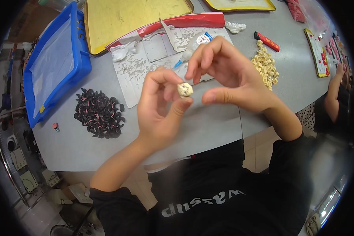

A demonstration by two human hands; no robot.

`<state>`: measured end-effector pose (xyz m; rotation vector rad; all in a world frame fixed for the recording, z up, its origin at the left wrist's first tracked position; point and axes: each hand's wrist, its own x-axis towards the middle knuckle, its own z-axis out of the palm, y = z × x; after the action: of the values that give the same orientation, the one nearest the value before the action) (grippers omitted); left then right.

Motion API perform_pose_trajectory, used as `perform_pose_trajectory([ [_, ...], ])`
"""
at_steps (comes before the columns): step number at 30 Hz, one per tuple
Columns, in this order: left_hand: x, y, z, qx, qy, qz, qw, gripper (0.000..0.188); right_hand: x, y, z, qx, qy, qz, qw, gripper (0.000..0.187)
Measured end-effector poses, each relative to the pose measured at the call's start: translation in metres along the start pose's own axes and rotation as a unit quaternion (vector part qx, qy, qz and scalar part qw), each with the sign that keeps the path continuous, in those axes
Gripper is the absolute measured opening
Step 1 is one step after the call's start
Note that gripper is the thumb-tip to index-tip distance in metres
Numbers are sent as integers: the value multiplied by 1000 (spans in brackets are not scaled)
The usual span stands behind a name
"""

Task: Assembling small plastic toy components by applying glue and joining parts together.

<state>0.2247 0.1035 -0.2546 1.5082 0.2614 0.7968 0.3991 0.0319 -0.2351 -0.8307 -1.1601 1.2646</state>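
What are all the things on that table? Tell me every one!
small bead: one, cream with dark specks, pinched in left hand
black pieces: a pile, black with pink bits, table left
cream pieces: a pile, cream, table right
bin: one, blue, far left
trays: two, yellow, table's far edge
paper sheet: one, white, scattered with scraps, centre
glue bottle: one, white with blue tip, behind the hands
lighter: one, red, right
table: one, grey
left hand: holds the bead
right hand: empty, beside the bead

Bright, even overhead light; soft shadows, fisheye-bent dark rim, slight blur.
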Motion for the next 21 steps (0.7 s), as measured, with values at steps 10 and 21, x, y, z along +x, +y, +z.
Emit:
perform_pose_trajectory([
  [10, 1, 5, -3, -202, -72, -193, 958, 34, 5, -13, -5, -340, -30, -146, 928, 31],
  [21, 4, 10, -3, -276, -96, -249, 923, 35, 2, -11, -2, -367, -12, -144, 919, 22],
])
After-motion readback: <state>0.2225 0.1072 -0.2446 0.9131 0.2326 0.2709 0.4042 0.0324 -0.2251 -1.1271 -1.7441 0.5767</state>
